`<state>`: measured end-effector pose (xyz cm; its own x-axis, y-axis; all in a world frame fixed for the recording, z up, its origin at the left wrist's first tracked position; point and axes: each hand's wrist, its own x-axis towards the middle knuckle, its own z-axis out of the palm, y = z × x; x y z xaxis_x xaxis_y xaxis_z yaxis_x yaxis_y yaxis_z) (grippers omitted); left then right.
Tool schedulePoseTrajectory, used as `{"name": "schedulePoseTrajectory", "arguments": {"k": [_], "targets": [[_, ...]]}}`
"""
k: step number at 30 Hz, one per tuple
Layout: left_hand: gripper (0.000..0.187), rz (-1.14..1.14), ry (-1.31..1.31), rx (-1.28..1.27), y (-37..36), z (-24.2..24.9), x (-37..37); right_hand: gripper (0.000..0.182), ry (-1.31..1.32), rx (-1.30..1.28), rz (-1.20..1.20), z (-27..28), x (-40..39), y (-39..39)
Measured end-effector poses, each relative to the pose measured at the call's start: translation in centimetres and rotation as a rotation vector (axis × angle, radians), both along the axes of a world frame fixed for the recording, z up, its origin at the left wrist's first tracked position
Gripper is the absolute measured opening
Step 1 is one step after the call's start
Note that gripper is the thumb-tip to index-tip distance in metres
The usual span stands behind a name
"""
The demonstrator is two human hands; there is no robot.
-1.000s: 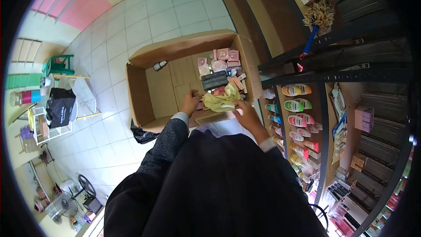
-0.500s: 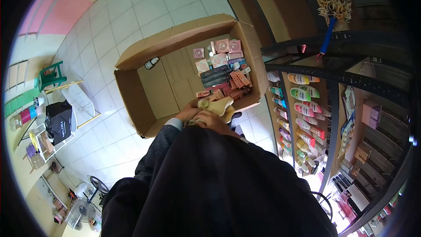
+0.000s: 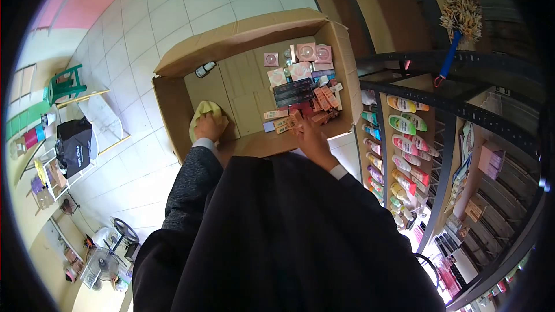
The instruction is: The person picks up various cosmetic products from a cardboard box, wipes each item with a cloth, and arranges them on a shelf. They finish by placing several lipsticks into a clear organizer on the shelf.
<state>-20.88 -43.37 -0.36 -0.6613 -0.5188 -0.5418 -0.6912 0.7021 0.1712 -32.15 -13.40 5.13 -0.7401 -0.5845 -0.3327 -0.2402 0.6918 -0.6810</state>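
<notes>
Inside the large cardboard box [image 3: 243, 23], my left hand [image 3: 210, 127] is closed on a pale yellow cloth [image 3: 199, 114] at the left end. My right hand [image 3: 313, 137] reaches in at the front right, its fingers around a small orange carton [image 3: 295, 118]. More small orange cartons [image 3: 327, 98] lie just beyond it, touching one another. Dark flat boxes [image 3: 292, 93] sit behind these, with pink boxes with round windows [image 3: 306, 52] at the back. Apart from the pile, a small white bottle with a dark cap [image 3: 204, 69] rests in the far left corner.
On my right stands a dark metal shelf rack [image 3: 428, 84] with several rows of coloured bottles [image 3: 402, 122]. A duster with a blue handle [image 3: 451, 55] lies on it. To the left are a green stool [image 3: 65, 85], a black bag [image 3: 74, 145] and a fan [image 3: 103, 264] over a tiled floor [image 3: 136, 196].
My hands were together on the cloth at the box's front edge. The left has carried the cloth leftward into the box; the right has let go of it and taken an orange carton.
</notes>
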Motion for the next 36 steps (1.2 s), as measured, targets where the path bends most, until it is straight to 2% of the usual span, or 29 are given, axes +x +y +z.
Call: {"name": "schedulePoseTrajectory", "arguments": {"k": [2, 3, 4, 5, 6, 8, 9, 11, 15, 16, 17, 18, 22, 24, 26, 27, 28, 30, 31, 33, 36], "targets": [[0.048, 0.032, 0.170, 0.166, 1.7, -0.8, -1.6, 0.030, 0.085, 0.078, -0.077, -0.9, -1.5, -0.1], [0.048, 0.044, 0.341, 0.276, 3.0, -0.4, -2.8, 0.030, 0.086, 0.076, -0.078, -1.5, -2.2, -0.2], [0.048, 0.055, 0.513, 0.385, 4.6, 0.5, -4.3, 0.034, 0.125, 0.046, -0.176, -2.0, -2.8, -0.4], [0.049, -0.102, 0.603, 0.364, 6.3, 2.8, -6.2, 0.039, 0.165, 0.014, -0.275, -2.3, -3.1, -0.6], [0.049, -0.261, 0.691, 0.341, 7.8, 4.7, -7.9, 0.039, 0.168, 0.011, -0.277, -2.0, -3.4, -0.9], [0.054, -0.448, 0.694, 0.196, 9.7, 4.6, -9.9, 0.041, -0.029, -0.045, -0.441, -1.1, -4.0, -1.4], [0.054, -0.452, 0.699, 0.198, 10.7, 4.6, -10.6, 0.041, -0.023, -0.045, -0.445, -1.6, -3.9, -1.2], [0.064, -0.527, 0.635, 0.034, 12.3, 4.6, -11.7, 0.042, 0.082, -0.094, -0.342, -2.9, -3.2, -0.4], [0.068, -0.519, 0.582, 0.006, 13.5, 2.7, -13.2, 0.041, 0.161, -0.060, -0.301, -0.7, -1.9, 0.0], [0.070, -0.527, 0.476, 0.015, 13.6, 2.7, -13.5, 0.041, 0.166, -0.057, -0.310, -0.5, -1.6, 0.4], [0.072, -0.535, 0.368, 0.022, 13.7, 2.6, -13.7, 0.041, 0.059, -0.111, -0.345, -0.3, -1.3, 0.7], [0.072, -0.545, 0.370, 0.024, 13.8, 2.9, -13.8, 0.042, -0.049, -0.168, -0.379, -0.1, -1.2, 1.0], [0.071, -0.414, 0.427, 0.165, 13.3, 3.7, -13.2, 0.043, 0.005, -0.129, -0.379, 0.7, -1.5, 1.4], [0.073, -0.351, 0.483, 0.239, 12.9, 3.8, -12.3, 0.042, -0.091, -0.153, -0.392, 1.3, -1.8, 1.3], [0.078, -0.110, 0.486, 0.451, 12.5, 2.5, -11.2, 0.042, -0.142, -0.246, -0.433, -0.3, -1.6, 1.3], [0.073, -0.023, 0.446, 0.681, 12.0, 3.0, -11.2, 0.042, -0.198, -0.332, -0.462, -0.1, -1.8, 1.0], [0.073, -0.039, 0.445, 0.681, 12.1, 3.4, -11.0, 0.042, -0.193, -0.338, -0.475, 0.2, -1.8, 0.8], [0.062, 0.543, 0.392, 1.190, 12.4, 5.1, -10.0, 0.046, -0.448, -0.546, -0.592, 1.0, -2.0, 0.4], [0.054, 0.546, 0.460, 1.282, 12.4, 4.9, -9.5, 0.046, -0.443, -0.553, -0.598, 1.2, -2.1, 0.3], [0.055, 0.548, 0.442, 1.364, 12.9, 7.3, -9.1, 0.053, -0.361, -0.707, -0.524, 1.9, -2.4, 0.2], [0.056, 0.479, 0.392, 1.552, 13.3, 11.3, -8.7, 0.059, -0.473, -0.831, -0.524, 8.3, -2.5, 0.2]]}}
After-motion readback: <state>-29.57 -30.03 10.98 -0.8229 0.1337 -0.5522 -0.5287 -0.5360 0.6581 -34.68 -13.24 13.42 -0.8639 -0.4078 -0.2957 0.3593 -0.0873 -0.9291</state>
